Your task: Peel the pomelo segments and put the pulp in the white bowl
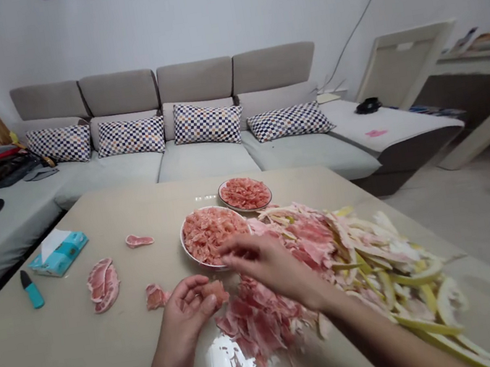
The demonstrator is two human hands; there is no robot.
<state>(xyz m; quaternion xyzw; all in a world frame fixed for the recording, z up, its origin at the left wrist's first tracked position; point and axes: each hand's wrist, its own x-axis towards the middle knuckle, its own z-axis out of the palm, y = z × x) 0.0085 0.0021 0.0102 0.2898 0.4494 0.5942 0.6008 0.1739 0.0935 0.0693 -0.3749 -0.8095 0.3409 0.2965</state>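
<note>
My left hand (186, 313) is closed on a piece of pomelo flesh (216, 291), held between thumb and fingers just above the table. My right hand (258, 262) hovers at the near rim of a white bowl (185, 247) heaped with peeled pomelo flesh (208, 230). Its fingers stretch leftward, a little apart, and nothing shows in them. Below and beside it lies a pile of pink membrane skins (267, 317). On the left sit a pomelo segment piece (155, 295), joined pomelo segments (103, 285) and a small segment (139, 241).
Behind the bowl stands a plate of pomelo flesh (245, 193). Yellow-green rinds (412, 281) spread over the table's right side. At left lie a teal-handled knife (32, 291) and a blue tissue pack (60, 252). A grey sofa (203, 156) runs along the far side.
</note>
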